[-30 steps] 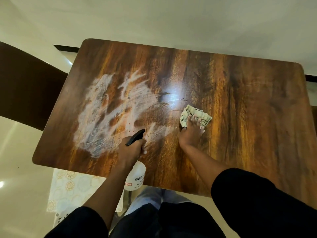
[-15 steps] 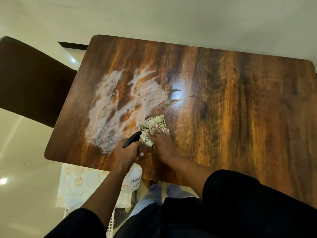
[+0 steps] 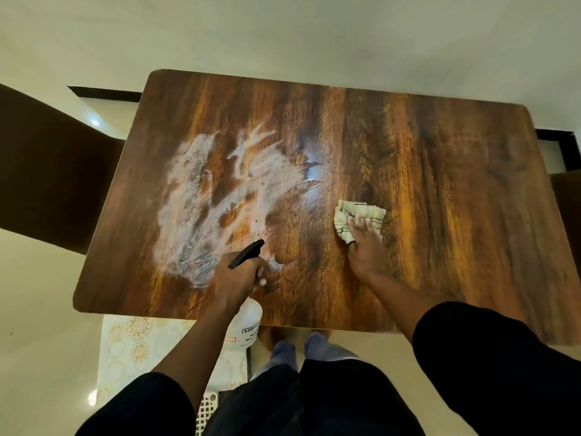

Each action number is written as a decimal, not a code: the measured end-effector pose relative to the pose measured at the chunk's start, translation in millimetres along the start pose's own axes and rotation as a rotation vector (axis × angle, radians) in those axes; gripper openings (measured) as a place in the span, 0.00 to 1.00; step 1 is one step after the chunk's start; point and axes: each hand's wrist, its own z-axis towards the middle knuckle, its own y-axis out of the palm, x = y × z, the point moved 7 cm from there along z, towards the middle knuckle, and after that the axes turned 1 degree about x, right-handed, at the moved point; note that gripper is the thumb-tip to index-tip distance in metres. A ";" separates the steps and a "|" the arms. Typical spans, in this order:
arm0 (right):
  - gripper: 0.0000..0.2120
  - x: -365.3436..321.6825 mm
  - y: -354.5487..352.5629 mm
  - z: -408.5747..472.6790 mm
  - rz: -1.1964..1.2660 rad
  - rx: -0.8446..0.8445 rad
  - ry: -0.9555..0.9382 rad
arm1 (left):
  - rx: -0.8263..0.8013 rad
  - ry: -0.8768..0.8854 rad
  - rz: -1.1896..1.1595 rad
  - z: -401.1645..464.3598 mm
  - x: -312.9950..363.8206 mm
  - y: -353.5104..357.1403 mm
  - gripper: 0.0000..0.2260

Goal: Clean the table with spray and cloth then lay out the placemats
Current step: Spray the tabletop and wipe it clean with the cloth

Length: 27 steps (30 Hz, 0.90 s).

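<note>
Table cleaning, wiping stage: wooden table (image 3: 440, 184) partly wiped, placemats not yet laid.

Progress: a white smeared film of spray (image 3: 201, 209) is seen over the left half of the table top, judged as yet unwiped; the right half is seen without film. Patterned sheets, judged to be the placemats (image 3: 132, 347), are seen below the near left edge, off the table; laying out is judged wholly outstanding. Left hand (image 3: 234, 278): wrapped round the neck of the spray bottle (image 3: 248, 325), which is held at the near edge, black nozzle pointed far and right. Right hand (image 3: 366, 247): fingers extended and pressed flat on the folded cloth (image 3: 349, 215), near the table's middle, just right of the film.
</note>
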 end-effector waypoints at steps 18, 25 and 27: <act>0.32 -163.0 108.0 -102.7 -0.047 -0.244 -0.599 | 0.082 0.011 -0.076 1.8 -17.5 -47.9 0.09; 0.37 -96.8 82.3 -75.5 -0.091 -0.203 -0.550 | -0.001 -0.016 -0.050 -0.6 -27.4 -35.3 0.11; 0.38 -66.8 61.0 -62.5 -0.092 -0.153 -0.425 | 0.002 -0.036 -0.029 -2.4 -32.1 -27.9 0.11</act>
